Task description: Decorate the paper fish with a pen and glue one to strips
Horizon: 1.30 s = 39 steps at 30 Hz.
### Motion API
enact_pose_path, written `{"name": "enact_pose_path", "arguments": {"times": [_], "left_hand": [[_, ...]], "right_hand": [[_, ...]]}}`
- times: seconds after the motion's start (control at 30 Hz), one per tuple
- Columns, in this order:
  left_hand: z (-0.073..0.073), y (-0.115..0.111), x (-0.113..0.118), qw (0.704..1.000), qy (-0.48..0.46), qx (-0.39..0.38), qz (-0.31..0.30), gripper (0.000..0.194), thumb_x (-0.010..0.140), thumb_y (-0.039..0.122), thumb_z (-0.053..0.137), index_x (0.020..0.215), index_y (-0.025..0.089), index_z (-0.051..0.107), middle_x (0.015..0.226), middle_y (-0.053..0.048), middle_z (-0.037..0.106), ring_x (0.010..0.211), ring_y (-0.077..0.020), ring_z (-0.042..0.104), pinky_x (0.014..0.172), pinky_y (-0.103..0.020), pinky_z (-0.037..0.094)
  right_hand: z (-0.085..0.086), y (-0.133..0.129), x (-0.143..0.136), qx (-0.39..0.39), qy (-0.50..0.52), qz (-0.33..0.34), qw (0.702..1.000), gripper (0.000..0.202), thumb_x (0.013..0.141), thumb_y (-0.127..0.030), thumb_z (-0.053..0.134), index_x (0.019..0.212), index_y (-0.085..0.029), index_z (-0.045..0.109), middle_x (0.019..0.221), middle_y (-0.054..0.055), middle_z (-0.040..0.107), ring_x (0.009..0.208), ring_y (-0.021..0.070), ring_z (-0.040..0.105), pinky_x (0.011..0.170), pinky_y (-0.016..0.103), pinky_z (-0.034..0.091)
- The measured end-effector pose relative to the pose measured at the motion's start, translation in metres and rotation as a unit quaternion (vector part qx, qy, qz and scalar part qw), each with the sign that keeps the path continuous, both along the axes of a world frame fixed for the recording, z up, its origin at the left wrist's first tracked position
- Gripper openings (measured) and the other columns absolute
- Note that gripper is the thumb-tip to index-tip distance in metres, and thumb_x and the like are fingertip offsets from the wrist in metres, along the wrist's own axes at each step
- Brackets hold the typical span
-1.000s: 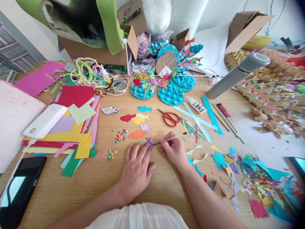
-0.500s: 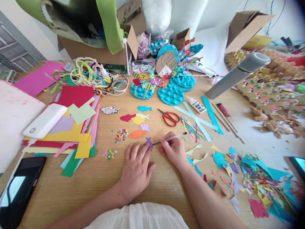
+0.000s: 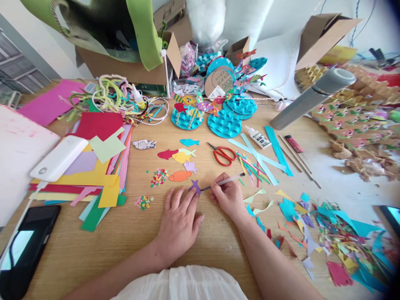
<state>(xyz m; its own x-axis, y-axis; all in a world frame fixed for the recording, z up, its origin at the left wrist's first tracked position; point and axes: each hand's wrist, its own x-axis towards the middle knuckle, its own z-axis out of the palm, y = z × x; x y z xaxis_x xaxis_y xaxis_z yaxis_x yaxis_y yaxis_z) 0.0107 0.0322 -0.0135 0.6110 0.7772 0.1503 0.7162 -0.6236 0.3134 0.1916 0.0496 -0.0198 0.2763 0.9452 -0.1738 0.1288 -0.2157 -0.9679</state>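
My left hand (image 3: 181, 212) lies flat on the table, fingers stretched out, its fingertips pressing on a dark purple paper fish (image 3: 195, 186). Part of that fish is hidden under the fingers. In a pinch, my right hand (image 3: 227, 194) holds a slim pen with a clear barrel (image 3: 231, 179), its tip at the fish's right edge. Just beyond lie an orange fish (image 3: 180, 176), a lilac fish (image 3: 190, 167), a yellow fish (image 3: 181, 157), a red fish (image 3: 166, 154) and a blue fish (image 3: 189, 142). Small paper dots (image 3: 159, 178) are heaped left of the orange fish.
Red-handled scissors (image 3: 223, 155), thin paper strips (image 3: 254, 171) and a glue bottle (image 3: 258, 138) lie beyond my right hand. Paper scraps (image 3: 337, 237) cover the right side. Coloured sheets (image 3: 100, 125), a white power bank (image 3: 59, 159) and a phone (image 3: 29, 250) are at left. A grey flask (image 3: 308, 102) leans at back right.
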Motion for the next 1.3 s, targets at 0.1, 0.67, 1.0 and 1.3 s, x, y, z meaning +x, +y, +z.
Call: {"name": "enact_pose_path", "arguments": {"times": [0.1,0.67,1.0,1.3], "left_hand": [[-0.0007,-0.0002,-0.0002,1.000,-0.001,0.001,-0.001,0.046,0.094,0.037,0.049,0.134,0.015,0.050,0.140,-0.006,0.053,0.130,-0.0302,0.038,0.112,-0.055,0.026],[-0.0010,-0.0005,-0.0006,1.000,0.000,0.004,0.000,0.045,0.093,0.037,0.050,0.133,0.016,0.051,0.139,-0.008,0.053,0.130,-0.0302,0.039,0.112,-0.054,0.027],[0.0003,-0.0001,-0.0005,1.000,-0.003,-0.006,0.001,0.045,0.094,0.036,0.049,0.134,0.016,0.051,0.141,-0.004,0.053,0.130,-0.0305,0.039,0.112,-0.055,0.026],[0.0002,-0.0002,-0.0002,1.000,-0.001,-0.006,0.001,0.044,0.094,0.036,0.049,0.134,0.016,0.051,0.140,-0.007,0.053,0.130,-0.0303,0.039,0.112,-0.055,0.027]], "right_hand": [[0.0001,0.0000,0.0006,0.000,0.005,0.000,1.000,0.012,0.076,-0.025,0.057,0.072,-0.024,0.046,0.045,-0.007,0.052,0.036,0.0107,0.047,0.036,0.020,0.035],[-0.0003,-0.0002,-0.0002,0.001,0.005,0.003,1.000,0.012,0.075,-0.023,0.056,0.070,-0.024,0.045,0.043,-0.008,0.050,0.034,0.0104,0.044,0.035,0.020,0.032],[0.0008,0.0008,-0.0006,-0.005,-0.007,0.002,1.000,0.012,0.074,-0.024,0.057,0.070,-0.024,0.046,0.043,-0.007,0.050,0.035,0.0110,0.046,0.036,0.020,0.034],[0.0021,0.0000,-0.0006,-0.004,-0.003,0.005,1.000,0.012,0.074,-0.025,0.057,0.070,-0.024,0.046,0.044,-0.007,0.051,0.035,0.0110,0.046,0.036,0.020,0.034]]}}
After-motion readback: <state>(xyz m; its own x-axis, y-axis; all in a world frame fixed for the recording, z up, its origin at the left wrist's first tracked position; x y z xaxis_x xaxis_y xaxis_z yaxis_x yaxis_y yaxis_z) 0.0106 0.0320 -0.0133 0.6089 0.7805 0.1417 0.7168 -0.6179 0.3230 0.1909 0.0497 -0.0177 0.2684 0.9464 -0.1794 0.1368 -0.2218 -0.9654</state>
